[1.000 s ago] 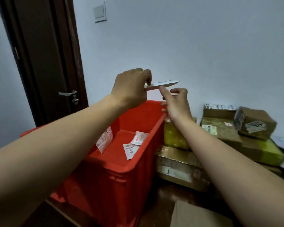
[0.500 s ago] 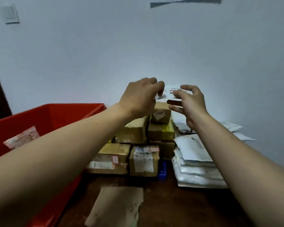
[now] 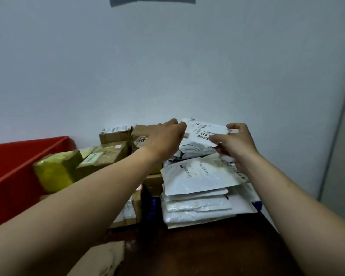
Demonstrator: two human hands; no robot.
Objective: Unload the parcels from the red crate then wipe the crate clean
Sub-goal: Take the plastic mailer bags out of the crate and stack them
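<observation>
A: Where is the parcel right now?

B: Up between the two hands. The left hand (image 3: pixel 165 140) pinches the left end of the flat white parcel (image 3: pixel 202 128), and the right hand (image 3: pixel 238 143) has its fingers (image 3: pixel 234 127) curled round the right end.

A: How does it lie?

B: Its long axis runs straight from one set of fingers to the other, left to right, along the wall. The printed label (image 3: pixel 204 134) faces up and tips toward the person.

A: What is under it?

B: The stack of white mailers (image 3: pixel 195 176) lies directly below the fingers and comes back toward the person across the dark counter (image 3: pixel 197 250). The parcel is over the far end of that stack. I cannot tell whether it touches the top mailer.

A: So what does the next move turn on?

B: I judge it to be a short drop: lower it flat and release both ends together. Neither hand is nearer, since each holds one end. On glossy mailers a thin packet might slide, so it wants setting down level.

A: And the crate?

B: The red crate (image 3: pixel 18 156) is well to the left of the left fingers, beyond the cardboard boxes (image 3: pixel 116 133). Only a corner shows, so I cannot say what remains inside. The wiping looks not yet begun.
</observation>
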